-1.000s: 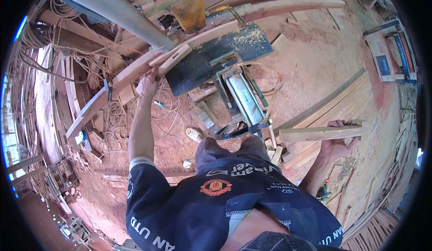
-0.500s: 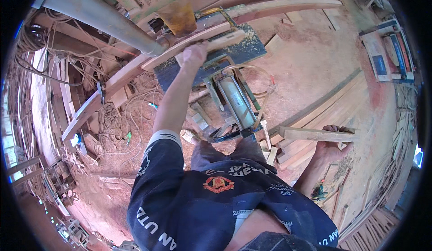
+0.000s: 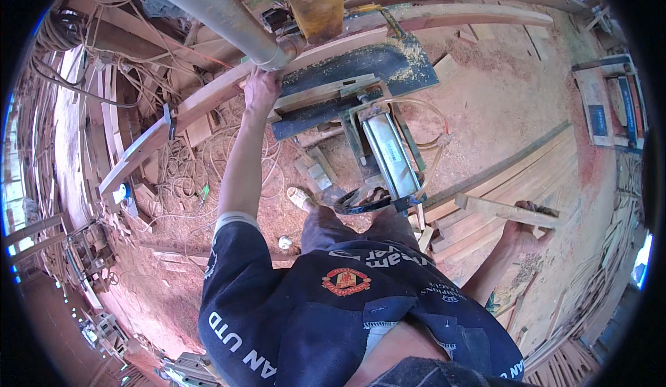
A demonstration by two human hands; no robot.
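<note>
My left hand [image 3: 261, 93] reaches forward to the left end of a dark machine table [image 3: 378, 64] dusted with sawdust, just below the mouth of a grey duct pipe [image 3: 253, 40]. Its fingers are bent against the wood there, partly hidden, so what they grip is unclear. A long wooden beam [image 3: 173, 120] runs past that hand along the table's far side. A shorter wooden strip [image 3: 322, 92] lies on the table's near side. Out to the right, my right hand [image 3: 524, 229] holds a short wooden piece [image 3: 489, 208] near its right end, fingers wrapped over it.
A metal cylinder [image 3: 390, 152] with a looping hose juts from the table toward my legs. Long boards [image 3: 506, 179] are stacked at the right. Tangled cords [image 3: 184, 175] lie on the floor at left. A yellowish metal plate [image 3: 317, 15] stands behind the table.
My left hand has moved left, from a wooden piece over the table to its left end beneath the duct. My right hand still holds its piece. The whole view has shifted slightly.
</note>
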